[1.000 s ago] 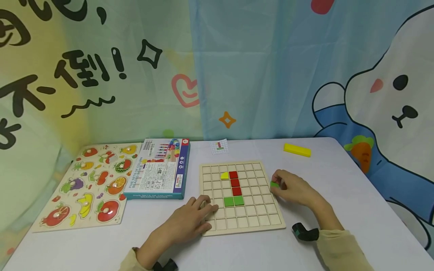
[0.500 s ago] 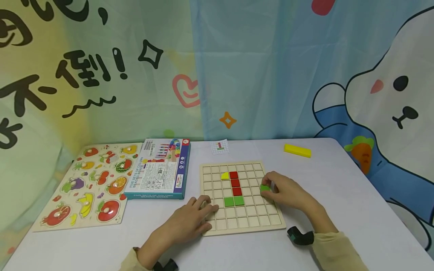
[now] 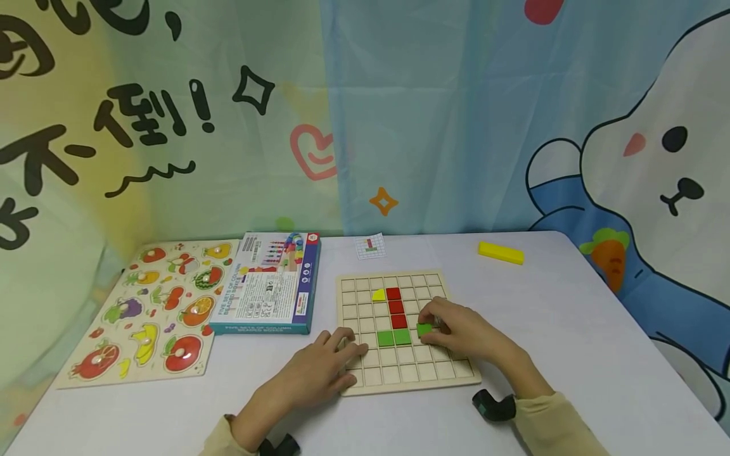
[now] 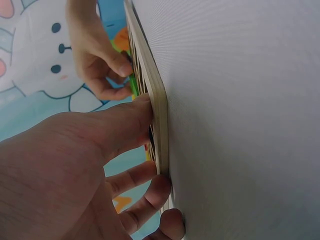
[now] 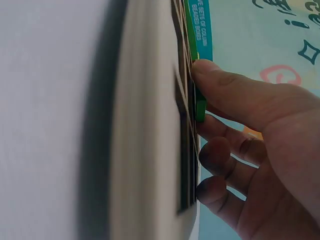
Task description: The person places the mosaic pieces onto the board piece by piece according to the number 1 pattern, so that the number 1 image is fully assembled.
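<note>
A wooden grid board lies on the white table. My left hand rests on its left edge with fingers loosely spread; in the left wrist view the thumb lies over the rim. Between thumb and fingers, my right hand pinches a green square tile over the right half of the grid. In the right wrist view the green tile is close to the grid surface; contact is hard to tell. Red tiles form a column on the board. Two green tiles sit below, and a yellow piece sits at upper left.
Behind the board lies a small printed grid card. A yellow bar is at the back right. To the left are a flat box and a fruit puzzle board. A printed curtain hangs behind the table.
My right hand has moved left from the board's right edge, carrying the green tile over the grid toward the two laid green tiles. The left hand has stayed in place.
</note>
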Demonstrator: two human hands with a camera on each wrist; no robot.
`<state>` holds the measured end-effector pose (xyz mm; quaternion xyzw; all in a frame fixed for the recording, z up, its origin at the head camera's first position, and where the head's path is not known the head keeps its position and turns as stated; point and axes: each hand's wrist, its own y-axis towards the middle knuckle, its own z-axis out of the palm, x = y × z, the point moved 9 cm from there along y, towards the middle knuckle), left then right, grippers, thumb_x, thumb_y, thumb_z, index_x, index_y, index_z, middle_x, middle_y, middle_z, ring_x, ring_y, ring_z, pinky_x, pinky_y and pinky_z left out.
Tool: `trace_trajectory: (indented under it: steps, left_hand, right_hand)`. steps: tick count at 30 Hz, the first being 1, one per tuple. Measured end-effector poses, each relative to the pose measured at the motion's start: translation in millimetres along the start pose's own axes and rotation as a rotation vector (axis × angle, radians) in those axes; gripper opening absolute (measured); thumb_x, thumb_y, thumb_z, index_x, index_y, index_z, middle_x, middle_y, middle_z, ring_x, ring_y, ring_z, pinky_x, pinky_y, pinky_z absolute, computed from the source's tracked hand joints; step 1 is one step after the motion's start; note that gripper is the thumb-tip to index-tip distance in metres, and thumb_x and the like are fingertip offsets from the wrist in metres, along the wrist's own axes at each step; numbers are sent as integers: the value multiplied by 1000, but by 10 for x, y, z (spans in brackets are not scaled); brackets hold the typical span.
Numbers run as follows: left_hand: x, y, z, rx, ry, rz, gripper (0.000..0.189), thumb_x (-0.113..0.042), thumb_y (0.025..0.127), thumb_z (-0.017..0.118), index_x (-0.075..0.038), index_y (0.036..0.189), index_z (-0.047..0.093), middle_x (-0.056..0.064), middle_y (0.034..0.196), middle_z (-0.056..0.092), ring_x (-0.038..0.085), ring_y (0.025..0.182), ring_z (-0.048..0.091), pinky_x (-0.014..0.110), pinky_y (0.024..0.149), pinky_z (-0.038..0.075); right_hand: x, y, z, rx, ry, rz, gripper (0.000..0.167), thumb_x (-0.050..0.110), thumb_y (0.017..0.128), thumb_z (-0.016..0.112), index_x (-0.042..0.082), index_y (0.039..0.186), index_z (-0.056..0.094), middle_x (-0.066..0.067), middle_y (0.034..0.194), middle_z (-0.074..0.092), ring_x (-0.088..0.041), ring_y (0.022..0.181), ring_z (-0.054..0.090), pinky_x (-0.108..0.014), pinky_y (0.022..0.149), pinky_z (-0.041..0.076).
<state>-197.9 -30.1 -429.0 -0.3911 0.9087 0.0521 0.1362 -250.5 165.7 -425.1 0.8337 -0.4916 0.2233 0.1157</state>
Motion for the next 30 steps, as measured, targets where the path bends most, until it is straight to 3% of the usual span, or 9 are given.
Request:
trace_trajectory:
  steps: [6, 21, 30]
  left_hand:
    - [9, -4, -2, 6, -7, -2, 44, -34, 92, 58, -22, 134, 49, 4, 134, 42, 21, 103, 48, 34, 74, 50]
    - [24, -34, 4, 14, 4, -5, 45, -33, 93, 57, -21, 136, 48, 5, 136, 41, 21, 104, 48, 35, 76, 49]
    - [-3, -15, 32, 5, 33, 31, 45, -34, 94, 55, -21, 136, 46, 5, 135, 41, 21, 106, 49, 34, 77, 50]
  right_hand:
    - [95, 13, 34, 2, 0, -43, 27, 34, 83, 71, 19, 103, 61, 9, 95, 55, -5, 75, 48, -22, 70, 43]
    - [148, 43, 89, 24, -9, -62, 29, 36, 83, 71, 21, 105, 61, 10, 98, 54, -5, 82, 50, -26, 75, 45]
    - [60, 15, -6, -23, 29, -33, 17, 32, 89, 65, 23, 102, 60, 13, 87, 54, -4, 72, 48, -20, 65, 43]
